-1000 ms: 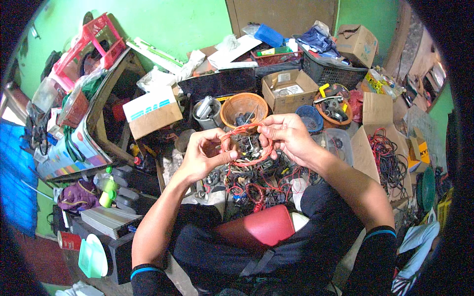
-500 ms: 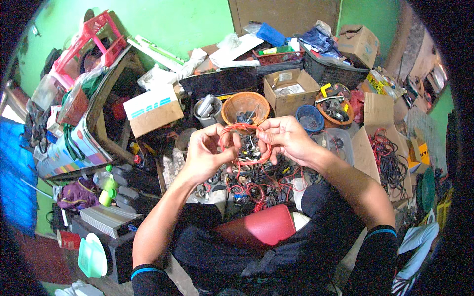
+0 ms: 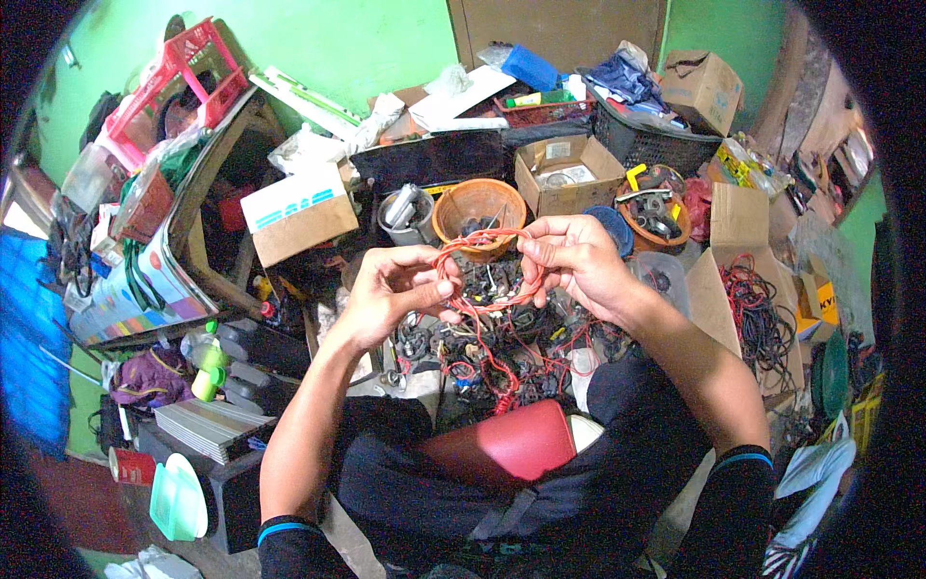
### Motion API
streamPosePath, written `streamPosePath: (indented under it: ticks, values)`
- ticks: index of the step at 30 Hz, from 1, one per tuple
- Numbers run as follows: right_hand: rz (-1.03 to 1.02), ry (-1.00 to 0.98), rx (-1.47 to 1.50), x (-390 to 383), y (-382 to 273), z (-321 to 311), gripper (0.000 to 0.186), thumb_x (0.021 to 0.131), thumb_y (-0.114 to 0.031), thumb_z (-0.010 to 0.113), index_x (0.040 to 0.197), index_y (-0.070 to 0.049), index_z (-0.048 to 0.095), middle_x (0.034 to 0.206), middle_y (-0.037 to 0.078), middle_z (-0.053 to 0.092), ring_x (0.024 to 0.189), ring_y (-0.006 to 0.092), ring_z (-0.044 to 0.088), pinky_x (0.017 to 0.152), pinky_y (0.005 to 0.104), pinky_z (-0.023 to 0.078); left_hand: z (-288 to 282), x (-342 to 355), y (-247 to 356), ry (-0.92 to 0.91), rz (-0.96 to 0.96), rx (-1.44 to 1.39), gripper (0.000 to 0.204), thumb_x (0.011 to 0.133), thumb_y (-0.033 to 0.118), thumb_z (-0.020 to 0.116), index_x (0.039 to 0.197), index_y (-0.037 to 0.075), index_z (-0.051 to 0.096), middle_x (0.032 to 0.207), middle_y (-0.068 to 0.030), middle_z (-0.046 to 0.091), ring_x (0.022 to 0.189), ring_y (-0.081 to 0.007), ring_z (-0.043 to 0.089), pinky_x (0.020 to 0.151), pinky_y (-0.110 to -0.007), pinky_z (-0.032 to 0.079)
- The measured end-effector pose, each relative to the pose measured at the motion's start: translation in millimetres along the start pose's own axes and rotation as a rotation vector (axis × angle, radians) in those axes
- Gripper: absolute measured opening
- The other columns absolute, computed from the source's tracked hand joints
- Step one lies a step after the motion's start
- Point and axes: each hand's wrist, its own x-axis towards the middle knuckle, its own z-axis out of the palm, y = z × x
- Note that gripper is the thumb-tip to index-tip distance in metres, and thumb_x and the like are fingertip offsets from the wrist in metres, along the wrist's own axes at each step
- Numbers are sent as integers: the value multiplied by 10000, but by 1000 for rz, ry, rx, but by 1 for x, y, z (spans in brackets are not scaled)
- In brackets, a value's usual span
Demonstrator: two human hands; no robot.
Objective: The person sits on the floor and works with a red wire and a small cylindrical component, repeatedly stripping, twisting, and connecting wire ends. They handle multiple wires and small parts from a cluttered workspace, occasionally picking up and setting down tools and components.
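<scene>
A loop of orange-red electrical wire hangs in the air between my two hands, its strands partly twisted together. My left hand pinches the left side of the loop between thumb and fingers. On the right side, my right hand grips the same loop with curled fingers. One red strand runs down from the loop to a tight red coil near my lap. Under my hands spreads a heap of tangled wires and small electrical parts. A red flat-topped object lies between my legs.
Beyond my hands stand an orange basin, a grey bucket and an open cardboard box. At right, another carton holds red and black cables. A finned metal block lies at left on a black box.
My right hand has shifted slightly right and up, and my left hand slightly left. The wire loop is spread a little wider between them.
</scene>
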Motion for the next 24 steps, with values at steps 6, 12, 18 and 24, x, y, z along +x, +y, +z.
streamPosePath:
  ticks: [6, 12, 18, 24]
  values:
    - [1, -12, -17, 1, 4, -1, 183, 882, -157, 565, 937, 17, 552, 696, 107, 607, 596, 198, 627, 471, 284, 512, -13, 3, -9, 96, 145, 232, 217, 744, -30, 683, 958, -8, 656, 755, -26, 582, 634, -119, 587, 574, -250, 522]
    - [-31, -2, -70, 3, 5, 3, 162, 884, -122, 538, 895, 38, 560, 683, 103, 604, 613, 189, 631, 500, 287, 514, -17, 3, -9, 5, 198, -419, 285, 723, 2, 631, 1004, -16, 585, 624, 26, 472, 543, -86, 475, 514, -254, 431]
    - [-35, -40, 171, 4, -3, -16, 146, 866, -96, 518, 822, 34, 566, 571, -3, 464, 412, 55, 329, 445, 231, 341, -37, 6, -6, 632, 603, 1099, 190, 673, -86, 585, 828, 23, 604, 626, -54, 465, 502, -115, 468, 472, -268, 397]
    - [-173, 127, -75, -2, -26, -25, 166, 825, -129, 603, 706, -17, 575, 531, -39, 437, 387, 21, 279, 385, 199, 214, -23, -7, 20, 890, 741, 1281, 181, 694, -26, 671, 850, 46, 614, 923, -89, 530, 703, -175, 544, 632, -286, 446]
